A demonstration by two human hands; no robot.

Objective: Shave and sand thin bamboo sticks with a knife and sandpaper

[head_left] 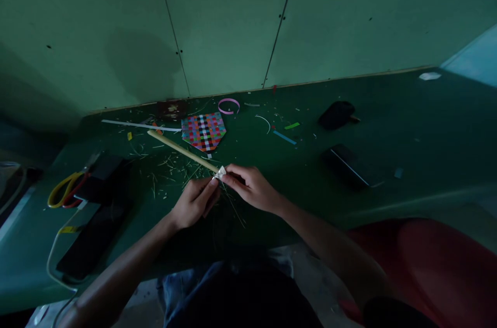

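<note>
A pale, slim stick [182, 150] slants from the far left down to my hands, where a small white, shiny piece [221, 173] sits around or against its near end; I cannot tell if it is tape or paper. My left hand [195, 200] is closed, its thumb and fingers pinching the stick at this end from below. From the right, my right hand [252, 187] pinches the same white-covered end. Just beyond the stick lies a flat woven piece [204, 131] of many-coloured strips with a pointed near edge, a long white strip [142, 125] reaching left from it.
Yellow-and-red-handled scissors [70, 189] lie left, beside a black case and a dark device with a cable [50, 255]. A pink ring [229, 106], a blue strip [284, 137] and thin scraps litter the table. Right are a black pouch [337, 115] and a dark box [345, 166].
</note>
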